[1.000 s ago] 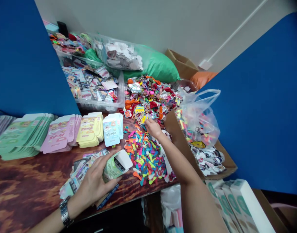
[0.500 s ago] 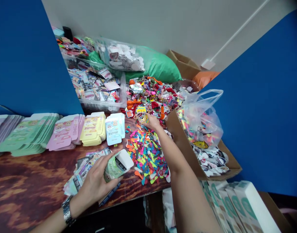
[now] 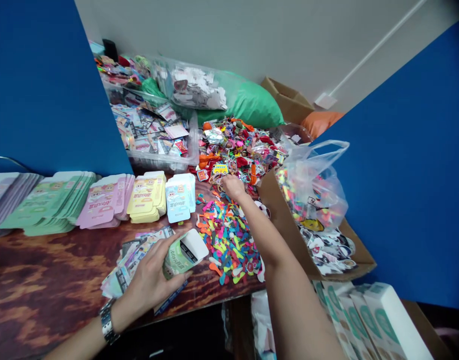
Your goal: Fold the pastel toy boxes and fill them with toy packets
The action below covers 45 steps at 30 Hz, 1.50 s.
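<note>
A small green printed box (image 3: 178,257) with its top flap up is in the grip of my left hand (image 3: 154,275). A dark card shows inside the box's mouth. Out at the near edge of a heap of mixed trinkets (image 3: 240,145), my right hand (image 3: 234,188) is closed, and whatever its fingers hold is hidden. A yellow bus-shaped piece (image 3: 220,169) lies just beyond the right hand. Below that wrist spreads a pile of colourful balloons (image 3: 231,245). Printed cards (image 3: 135,257) lie under and behind my left hand on the wooden table (image 3: 37,285).
Flattened boxes in green (image 3: 49,200), pink (image 3: 103,202), yellow (image 3: 146,197) and blue (image 3: 179,197) line the blue partition (image 3: 52,90). A clear bin (image 3: 193,145) of cards stands behind. At right, a cardboard carton (image 3: 278,210) holds stickers and a plastic bag (image 3: 323,185).
The view has shifted slightly. My right hand stays at the trinket heap, its fingers now drawn in and less visible. My left hand still holds the green box.
</note>
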### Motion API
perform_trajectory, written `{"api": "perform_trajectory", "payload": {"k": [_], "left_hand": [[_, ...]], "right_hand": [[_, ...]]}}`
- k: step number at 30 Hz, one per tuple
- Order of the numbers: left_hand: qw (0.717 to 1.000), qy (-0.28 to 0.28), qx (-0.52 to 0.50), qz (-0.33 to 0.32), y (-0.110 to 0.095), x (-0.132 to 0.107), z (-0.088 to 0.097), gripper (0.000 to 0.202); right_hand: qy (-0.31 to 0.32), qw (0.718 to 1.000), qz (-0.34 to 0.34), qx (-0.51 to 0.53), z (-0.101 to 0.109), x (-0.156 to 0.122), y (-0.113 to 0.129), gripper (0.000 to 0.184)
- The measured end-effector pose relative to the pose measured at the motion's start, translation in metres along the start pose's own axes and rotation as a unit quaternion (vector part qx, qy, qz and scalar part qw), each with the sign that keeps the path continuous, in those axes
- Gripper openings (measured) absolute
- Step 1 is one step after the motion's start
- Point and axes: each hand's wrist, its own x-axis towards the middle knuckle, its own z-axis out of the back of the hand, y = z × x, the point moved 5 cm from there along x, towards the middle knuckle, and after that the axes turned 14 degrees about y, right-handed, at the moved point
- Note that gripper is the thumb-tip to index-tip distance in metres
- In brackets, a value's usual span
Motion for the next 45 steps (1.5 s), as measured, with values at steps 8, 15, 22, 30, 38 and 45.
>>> {"api": "perform_trajectory", "payload": {"k": [8, 15, 22, 30, 38, 45], "left_hand": [[1.0, 0.0, -0.006, 0.003, 0.0, -0.002, -0.002, 0.071], [0.999, -0.013, -0.031, 0.019, 0.004, -0.004, 0.001, 0.069], [0.988, -0.045, -0.106, 0.099, 0.025, 0.002, 0.005, 0.066], [0.981, -0.062, -0.15, 0.106, 0.023, 0.011, 0.013, 0.066], [0.987, -0.09, -0.104, 0.083, 0.023, -0.006, 0.014, 0.069], [0.99, -0.096, -0.074, 0.074, 0.018, -0.013, 0.02, 0.075]], "right_hand": [[0.011, 1.0, -0.017, 0.006, 0.001, -0.007, 0.011, 0.031], [-0.016, 0.998, -0.031, 0.046, 0.012, -0.014, 0.024, 0.03], [-0.056, 0.99, 0.051, 0.121, 0.074, -0.067, 0.024, 0.021], [0.064, 0.776, 0.358, 0.516, 0.091, -0.148, 0.108, 0.018], [0.028, 0.871, 0.365, 0.328, 0.067, -0.173, 0.156, 0.025], [-0.117, 0.917, 0.38, 0.037, 0.061, -0.193, 0.175, 0.024]]}}
